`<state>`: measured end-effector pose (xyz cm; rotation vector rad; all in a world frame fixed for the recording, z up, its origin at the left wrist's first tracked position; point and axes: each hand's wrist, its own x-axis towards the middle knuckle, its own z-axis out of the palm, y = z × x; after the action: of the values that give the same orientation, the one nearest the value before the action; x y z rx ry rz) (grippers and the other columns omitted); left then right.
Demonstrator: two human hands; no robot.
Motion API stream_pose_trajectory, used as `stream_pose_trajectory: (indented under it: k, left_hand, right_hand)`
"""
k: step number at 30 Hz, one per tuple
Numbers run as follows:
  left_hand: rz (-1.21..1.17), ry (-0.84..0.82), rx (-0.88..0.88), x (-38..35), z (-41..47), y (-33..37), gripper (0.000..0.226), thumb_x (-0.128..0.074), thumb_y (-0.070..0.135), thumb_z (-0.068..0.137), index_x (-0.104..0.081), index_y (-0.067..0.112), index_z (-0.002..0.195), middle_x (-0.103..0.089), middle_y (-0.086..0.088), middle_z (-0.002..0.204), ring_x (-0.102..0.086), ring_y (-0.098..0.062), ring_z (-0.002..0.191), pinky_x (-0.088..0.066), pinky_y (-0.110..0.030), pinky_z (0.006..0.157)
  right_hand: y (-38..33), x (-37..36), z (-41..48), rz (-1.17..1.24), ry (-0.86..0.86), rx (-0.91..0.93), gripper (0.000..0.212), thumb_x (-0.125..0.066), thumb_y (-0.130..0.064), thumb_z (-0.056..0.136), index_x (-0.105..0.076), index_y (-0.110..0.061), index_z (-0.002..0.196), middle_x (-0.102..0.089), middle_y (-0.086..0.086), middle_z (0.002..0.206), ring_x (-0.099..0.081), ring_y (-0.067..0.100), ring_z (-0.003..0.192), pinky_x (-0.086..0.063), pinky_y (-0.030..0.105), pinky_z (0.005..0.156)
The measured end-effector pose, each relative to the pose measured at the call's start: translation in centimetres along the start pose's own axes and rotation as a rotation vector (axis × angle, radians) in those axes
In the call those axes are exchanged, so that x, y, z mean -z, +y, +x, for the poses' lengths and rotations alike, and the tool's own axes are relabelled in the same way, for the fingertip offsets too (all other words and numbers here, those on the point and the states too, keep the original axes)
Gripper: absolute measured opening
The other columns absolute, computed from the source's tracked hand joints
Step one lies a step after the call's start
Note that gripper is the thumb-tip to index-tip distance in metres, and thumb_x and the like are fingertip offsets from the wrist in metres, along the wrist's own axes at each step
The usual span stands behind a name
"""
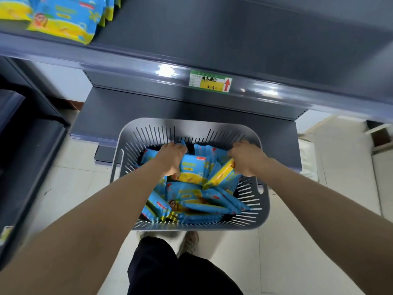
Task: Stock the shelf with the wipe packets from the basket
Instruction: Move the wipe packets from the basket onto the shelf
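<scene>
While a few wipe packets [63, 18] lie at the left end of the grey shelf [234, 39], the left hand [172, 158] curls round a blue-and-yellow packet [192, 169] in the slotted basket [191, 124] below the shelf. Just to its right, the right hand [246, 159] grips a tilted packet [221, 174] above the heap [191, 201] that fills the basket

shelf [234, 39]: wipe packets [63, 20] at left end, price tag [210, 84] on front edge | tiled floor [297, 252]: grey basket [263, 201]
</scene>
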<state>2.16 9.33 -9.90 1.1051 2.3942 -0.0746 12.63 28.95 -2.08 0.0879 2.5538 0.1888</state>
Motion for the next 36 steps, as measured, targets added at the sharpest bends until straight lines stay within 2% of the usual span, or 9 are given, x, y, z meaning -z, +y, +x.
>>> stream_pose_trajectory:
  k: [4, 8, 12, 16, 22, 25, 29, 33, 36]
  left_hand:
    - [-0.13, 0.05, 0.034, 1.8, -0.6, 0.1, 0.046, -0.077, 0.017, 0.066, -0.05, 0.015, 0.103, -0.054, -0.004, 0.091, -0.052, -0.022, 0.091, -0.04, -0.028, 0.068]
    - [-0.279, 0.15, 0.045, 4.7, -2.0, 0.2, 0.034, -0.07, 0.007, 0.065, -0.039, 0.018, 0.076, -0.049, 0.001, 0.069, -0.046, -0.022, 0.067, -0.033, -0.029, 0.055]
    - [-0.372, 0.237, 0.045, 9.1, -4.1, -0.2, 0.027, -0.068, 0.012, 0.072, -0.048, 0.017, 0.089, -0.058, -0.004, 0.081, -0.052, -0.025, 0.072, -0.04, -0.031, 0.062]
    - [-0.24, 0.329, 0.071, 13.7, -6.7, -1.0, 0.03, -0.065, 0.014, 0.077, -0.062, 0.014, 0.106, -0.066, -0.007, 0.101, -0.059, -0.027, 0.093, -0.043, -0.03, 0.074]
    - [-0.195, 0.513, 0.142, 19.9, -10.9, -2.6, 0.023, -0.067, 0.015, 0.077, -0.065, 0.013, 0.099, -0.066, -0.01, 0.096, -0.06, -0.029, 0.09, -0.045, -0.03, 0.07]
    - [-0.185, 0.608, 0.16, 22.4, -12.4, -3.4, 0.019, -0.068, 0.015, 0.076, -0.064, 0.013, 0.095, -0.066, -0.01, 0.093, -0.06, -0.029, 0.089, -0.042, -0.03, 0.068]
    - [-0.218, 0.73, 0.203, 25.2, -13.5, -5.5, 0.021, -0.071, 0.015, 0.074, -0.065, 0.014, 0.094, -0.065, -0.01, 0.09, -0.057, -0.027, 0.086, -0.037, -0.027, 0.065]
    - [-0.333, 0.827, 0.209, 27.9, -13.3, -7.8, 0.024, -0.074, 0.014, 0.074, -0.066, 0.015, 0.096, -0.056, -0.012, 0.091, -0.052, -0.024, 0.083, -0.038, -0.025, 0.071]
    - [-0.435, 0.813, 0.16, 29.8, -12.1, -9.6, 0.02, -0.073, 0.011, 0.075, -0.065, 0.015, 0.093, -0.053, -0.011, 0.09, -0.049, -0.022, 0.077, -0.04, -0.024, 0.07]
  right_hand:
    - [0.6, 3.4, -1.8, 0.313, 0.06, 0.011, 0.028, -0.066, -0.012, 0.074, -0.062, -0.015, 0.101, -0.057, 0.005, 0.091, -0.057, 0.028, 0.093, -0.036, 0.027, 0.065]
    - [1.1, 6.7, -3.1, 0.512, 0.18, 0.009, 0.038, -0.069, -0.009, 0.069, -0.057, -0.02, 0.104, -0.055, 0.0, 0.089, -0.053, 0.022, 0.08, -0.04, 0.028, 0.061]
    - [1.7, 10.9, -4.2, 0.69, 0.317, -0.037, 0.044, -0.07, -0.009, 0.069, -0.045, -0.016, 0.106, -0.056, 0.004, 0.09, -0.055, 0.023, 0.076, -0.046, 0.031, 0.056]
    - [2.2, 15.7, -4.8, 0.619, 0.443, -0.018, 0.024, -0.068, -0.011, 0.073, -0.062, -0.004, 0.095, -0.06, 0.007, 0.088, -0.055, 0.021, 0.076, -0.042, 0.026, 0.056]
    - [2.1, 21.5, -4.6, 0.68, 0.584, 0.127, 0.018, -0.058, -0.015, 0.085, -0.052, -0.009, 0.101, -0.057, 0.007, 0.089, -0.055, 0.025, 0.077, -0.044, 0.03, 0.061]
    - [1.2, 23.9, -3.3, 0.657, 0.561, 0.096, 0.02, -0.049, -0.023, 0.094, -0.04, -0.011, 0.107, -0.057, 0.014, 0.09, -0.062, 0.032, 0.066, -0.052, 0.037, 0.05]
    - [0.2, 26.8, -1.1, 0.878, 0.555, 0.077, 0.034, -0.059, -0.011, 0.089, -0.042, -0.011, 0.118, -0.055, 0.016, 0.109, -0.063, 0.035, 0.09, -0.058, 0.051, 0.063]
    - [0.2, 29.9, 1.8, 0.827, 0.585, -0.019, 0.049, -0.068, 0.001, 0.074, -0.044, -0.011, 0.115, -0.057, 0.014, 0.111, -0.062, 0.034, 0.095, -0.057, 0.049, 0.071]
    - [0.2, 32.3, 4.5, 0.698, 0.66, -0.123, 0.044, -0.068, -0.002, 0.071, -0.047, -0.012, 0.108, -0.056, 0.011, 0.103, -0.058, 0.032, 0.095, -0.05, 0.036, 0.075]
